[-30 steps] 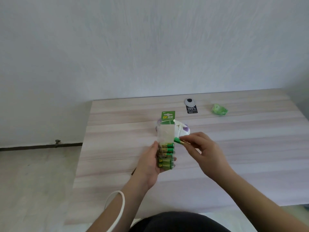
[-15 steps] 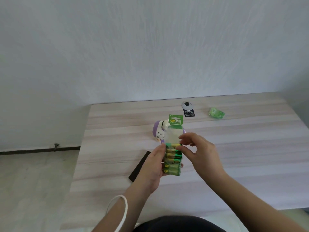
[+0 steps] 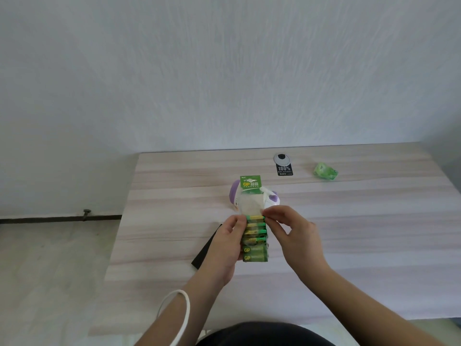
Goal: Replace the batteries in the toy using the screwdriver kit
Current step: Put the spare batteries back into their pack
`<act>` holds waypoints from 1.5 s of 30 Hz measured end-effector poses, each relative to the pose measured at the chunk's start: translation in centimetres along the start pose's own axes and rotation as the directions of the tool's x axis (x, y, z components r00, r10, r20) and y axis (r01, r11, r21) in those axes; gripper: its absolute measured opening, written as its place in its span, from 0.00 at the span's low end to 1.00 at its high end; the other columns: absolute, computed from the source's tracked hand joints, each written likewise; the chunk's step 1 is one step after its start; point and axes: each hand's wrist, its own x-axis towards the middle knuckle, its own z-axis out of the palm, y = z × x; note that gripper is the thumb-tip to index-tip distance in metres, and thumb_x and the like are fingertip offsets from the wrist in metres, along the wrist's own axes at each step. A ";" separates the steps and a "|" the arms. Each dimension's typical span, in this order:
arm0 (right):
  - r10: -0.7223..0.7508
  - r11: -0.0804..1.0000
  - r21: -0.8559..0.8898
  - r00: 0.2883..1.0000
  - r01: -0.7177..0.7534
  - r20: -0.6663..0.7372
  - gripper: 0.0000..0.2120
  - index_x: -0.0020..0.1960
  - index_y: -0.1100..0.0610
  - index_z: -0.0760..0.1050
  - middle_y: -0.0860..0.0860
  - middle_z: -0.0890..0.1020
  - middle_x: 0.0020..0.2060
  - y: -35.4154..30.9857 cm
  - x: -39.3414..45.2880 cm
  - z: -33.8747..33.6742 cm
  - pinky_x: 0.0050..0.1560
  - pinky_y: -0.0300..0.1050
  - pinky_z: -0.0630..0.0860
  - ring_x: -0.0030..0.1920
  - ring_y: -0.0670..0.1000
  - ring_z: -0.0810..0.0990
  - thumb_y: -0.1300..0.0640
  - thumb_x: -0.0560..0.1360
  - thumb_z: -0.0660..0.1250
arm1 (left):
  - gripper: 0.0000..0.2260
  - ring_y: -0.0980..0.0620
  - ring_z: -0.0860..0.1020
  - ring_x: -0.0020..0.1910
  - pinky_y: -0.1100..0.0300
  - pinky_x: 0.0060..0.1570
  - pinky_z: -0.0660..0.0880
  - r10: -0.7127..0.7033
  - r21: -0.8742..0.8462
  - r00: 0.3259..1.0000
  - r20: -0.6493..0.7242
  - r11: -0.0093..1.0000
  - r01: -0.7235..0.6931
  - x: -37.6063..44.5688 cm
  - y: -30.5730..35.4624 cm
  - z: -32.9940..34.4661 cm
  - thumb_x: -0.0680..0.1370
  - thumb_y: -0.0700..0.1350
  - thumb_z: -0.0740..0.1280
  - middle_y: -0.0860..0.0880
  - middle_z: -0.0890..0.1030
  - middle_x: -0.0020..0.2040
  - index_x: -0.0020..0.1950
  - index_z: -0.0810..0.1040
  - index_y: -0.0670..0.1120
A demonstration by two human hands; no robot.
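Table: a pale wood-grain table (image 3: 349,233) with long streaks running side to side, its far edge meeting the wall and its left edge dropping to the floor.
Wall: a plain off-white wall (image 3: 224,71) with a faint brushed texture fills the whole upper half of the view.
Floor: a light grey floor (image 3: 50,258) on the left, with a dark strip along the foot of the wall.
Left hand: the left hand (image 3: 224,248) grips the battery pack (image 3: 254,243) from its left side, thumb up by the top cell; a white bangle (image 3: 179,313) hangs on that forearm.
Right hand: the right hand (image 3: 294,233) pinches at the pack's upper right corner, where the clear wrapper meets the top battery.
Battery pack: green and gold cells stacked in a column, held upright over the table, green header card on top.
Toy: a white and purple toy (image 3: 272,199) sits on the table just behind the pack, partly hidden by it.
Black case: a flat black case (image 3: 205,250) lies on the table beside the left hand, mostly covered.
Far side: a round grey grommet (image 3: 282,157), a black label (image 3: 285,169) reading 100%, and a crumpled green wrapper (image 3: 325,171) to its right.
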 end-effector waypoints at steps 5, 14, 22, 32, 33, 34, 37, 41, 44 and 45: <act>0.051 0.997 0.052 0.999 -0.051 0.013 0.09 0.49 0.43 0.78 0.36 0.84 0.44 0.3 0.1 0.0 0.46 0.27 0.74 0.48 0.35 0.80 0.58 0.77 0.68 | 0.11 0.40 0.83 0.49 0.41 0.50 0.80 0.028 0.016 1.000 -0.010 0.999 -0.028 0.0 -0.2 0.0 0.82 0.52 0.60 0.41 0.84 0.50 0.55 0.77 0.46; 0.253 0.941 0.203 0.962 -0.270 0.104 0.08 0.54 0.47 0.72 0.42 0.82 0.48 0.3 -0.5 1.6 0.43 0.38 0.80 0.48 0.41 0.82 0.48 0.76 0.67 | 0.09 0.47 0.83 0.49 0.41 0.50 0.80 0.122 0.092 0.990 -0.070 0.989 -0.115 0.1 -0.5 0.2 0.81 0.54 0.61 0.47 0.83 0.49 0.51 0.78 0.52; 0.279 0.923 0.266 0.959 -0.280 0.042 0.16 0.57 0.48 0.73 0.44 0.84 0.48 0.9 -1.0 2.8 0.44 0.37 0.81 0.46 0.41 0.83 0.55 0.72 0.74 | 0.08 0.49 0.83 0.50 0.44 0.51 0.81 0.127 0.126 0.988 -0.083 0.985 -0.116 0.4 -0.8 0.1 0.80 0.54 0.62 0.48 0.83 0.51 0.51 0.78 0.53; 0.334 0.895 0.309 0.942 -0.321 0.012 0.10 0.52 0.43 0.81 0.41 0.86 0.41 0.7 -0.6 2.6 0.46 0.40 0.81 0.43 0.41 0.84 0.55 0.74 0.72 | 0.07 0.50 0.84 0.47 0.56 0.46 0.81 0.130 0.049 0.988 -0.079 0.991 -0.126 0.6 -0.4 -0.7 0.80 0.45 0.65 0.47 0.85 0.47 0.54 0.78 0.44; 0.340 0.891 0.315 0.940 -0.327 0.012 0.09 0.50 0.42 0.81 0.41 0.86 0.41 0.8 -0.6 2.6 0.47 0.40 0.81 0.43 0.41 0.84 0.55 0.74 0.72 | 0.07 0.49 0.84 0.47 0.56 0.46 0.81 0.128 0.054 0.989 -0.073 0.991 -0.124 0.7 -0.4 -0.8 0.80 0.45 0.65 0.46 0.85 0.47 0.53 0.78 0.43; 0.349 0.883 0.332 0.937 -0.333 0.013 0.08 0.49 0.42 0.81 0.42 0.86 0.41 0.9 -0.5 2.6 0.47 0.41 0.81 0.43 0.42 0.84 0.55 0.74 0.71 | 0.06 0.48 0.84 0.48 0.56 0.46 0.81 0.125 0.065 0.990 -0.068 0.991 -0.121 0.7 -0.5 -0.9 0.81 0.45 0.65 0.46 0.85 0.48 0.52 0.78 0.43; 0.383 0.838 0.416 0.924 -0.354 0.015 0.05 0.47 0.48 0.83 0.46 0.86 0.42 1.0 -0.5 2.8 0.48 0.46 0.82 0.43 0.45 0.85 0.56 0.75 0.70 | 0.05 0.47 0.83 0.48 0.51 0.48 0.81 0.119 0.109 0.992 -0.049 0.988 -0.113 0.9 -0.7 -1.1 0.81 0.45 0.64 0.45 0.84 0.47 0.47 0.78 0.45; 0.407 0.808 0.458 0.913 -0.372 0.023 0.03 0.49 0.52 0.81 0.49 0.86 0.42 1.3 -0.6 3.4 0.48 0.47 0.82 0.44 0.47 0.85 0.57 0.76 0.69 | 0.05 0.48 0.83 0.48 0.50 0.49 0.82 0.109 0.147 0.993 -0.052 0.984 -0.101 1.1 -0.8 -1.5 0.80 0.45 0.65 0.45 0.84 0.48 0.49 0.79 0.45; 0.417 0.796 0.452 0.906 -0.402 0.072 0.04 0.50 0.52 0.80 0.49 0.86 0.43 1.5 -0.6 3.9 0.47 0.45 0.82 0.46 0.49 0.85 0.57 0.77 0.67 | 0.07 0.47 0.83 0.49 0.49 0.50 0.81 0.109 0.151 0.992 -0.069 0.984 -0.098 1.1 -0.9 -1.8 0.80 0.45 0.65 0.45 0.84 0.48 0.53 0.79 0.44; 0.409 0.802 0.435 0.907 -0.409 0.100 0.04 0.50 0.50 0.79 0.48 0.85 0.44 1.6 -0.6 4.0 0.47 0.44 0.81 0.46 0.48 0.84 0.56 0.78 0.66 | 0.07 0.47 0.83 0.48 0.48 0.50 0.81 0.121 0.177 0.989 -0.081 0.978 -0.105 1.2 -1.0 -2.0 0.80 0.46 0.65 0.46 0.84 0.48 0.53 0.79 0.44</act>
